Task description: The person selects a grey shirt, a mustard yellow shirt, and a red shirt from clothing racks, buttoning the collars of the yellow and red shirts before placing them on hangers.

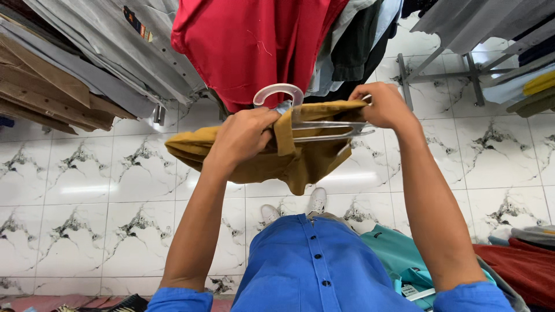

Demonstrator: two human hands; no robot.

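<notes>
A mustard-yellow shirt (300, 164) hangs draped over a clear plastic hanger (324, 130) held out in front of me at chest height. My left hand (245, 136) grips the shirt's collar area by the hanger's hook. My right hand (384, 104) pinches the shirt's shoulder at the hanger's right end. The hook curves up between my two hands. My blue button shirt (315, 266) fills the bottom of the view.
A red shirt (254, 46) hangs straight ahead on a rack among grey, brown and dark garments. A metal rack frame (439, 72) stands at the right. Folded teal (399, 254) and dark red (520, 266) clothes lie at lower right. The floor is white marbled tile (87, 185).
</notes>
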